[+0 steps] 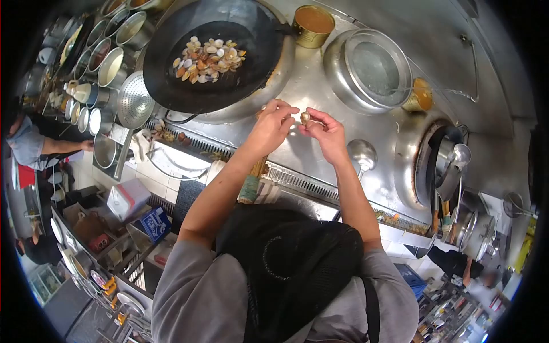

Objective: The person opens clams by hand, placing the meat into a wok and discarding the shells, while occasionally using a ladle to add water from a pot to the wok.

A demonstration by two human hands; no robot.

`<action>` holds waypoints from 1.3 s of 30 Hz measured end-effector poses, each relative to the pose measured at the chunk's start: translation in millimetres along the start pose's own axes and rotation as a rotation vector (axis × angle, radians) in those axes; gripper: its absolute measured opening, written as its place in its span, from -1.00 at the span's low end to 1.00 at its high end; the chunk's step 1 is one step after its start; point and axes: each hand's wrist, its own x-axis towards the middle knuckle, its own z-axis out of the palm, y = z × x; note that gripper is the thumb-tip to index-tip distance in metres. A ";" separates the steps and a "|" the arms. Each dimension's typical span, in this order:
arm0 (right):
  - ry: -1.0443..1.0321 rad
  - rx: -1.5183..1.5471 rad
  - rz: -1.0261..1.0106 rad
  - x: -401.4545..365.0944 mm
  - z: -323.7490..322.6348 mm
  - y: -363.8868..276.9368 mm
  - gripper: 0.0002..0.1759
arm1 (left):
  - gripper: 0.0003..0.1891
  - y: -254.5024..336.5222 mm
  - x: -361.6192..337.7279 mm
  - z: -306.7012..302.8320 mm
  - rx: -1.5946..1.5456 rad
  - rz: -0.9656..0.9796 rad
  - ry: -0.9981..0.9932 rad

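Note:
Between thumb and fingers, my right hand (325,132) pinches a small clam (305,118) above the steel counter. My left hand (272,127) is just to the left of it, with thumb and fingers curled toward the clam; whether anything is between them is too small to tell. Beyond my hands, at the upper left, many clams (209,60) lie in a large black wok (166,57). A ladle (362,155) rests on the counter (309,74) to the right of my right hand.
Behind stand a can (313,26) and a steel pot (337,74). Another wok (426,154) is at the right. A perforated strainer (135,100) and several containers (113,67) are at the left. A drain grate (303,183) runs along the front edge. Other people (34,143) are in view at both sides.

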 end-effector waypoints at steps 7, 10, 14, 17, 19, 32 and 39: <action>-0.004 -0.473 -0.265 -11.2 -7.1 -25.7 -0.66 | -0.73 9.5 10.4 20.1 -0.027 -0.102 -0.063; 0.045 -0.701 -0.408 -19.4 -4.6 -29.0 -0.66 | -0.68 21.8 7.8 26.4 0.034 -0.065 -0.042; 0.095 -0.903 -0.601 -27.7 -6.2 -21.7 -0.63 | -0.65 13.5 4.5 34.9 0.087 -0.049 -0.021; 0.106 -0.973 -0.678 -35.6 -3.3 -21.7 -0.62 | -0.66 16.7 -1.4 37.2 0.019 -0.217 -0.074; 0.093 -0.965 -0.676 -38.3 -2.4 -23.7 -0.62 | -0.65 19.4 -3.9 37.5 -0.043 -0.296 -0.100; 0.052 -1.057 -0.659 -57.5 -2.8 -28.4 -0.62 | -0.64 13.1 -15.2 43.7 -0.215 -0.265 -0.122; 0.070 -1.169 -0.753 -58.2 -2.5 -3.2 -0.49 | -0.70 12.3 -17.8 63.4 0.000 -0.270 -0.021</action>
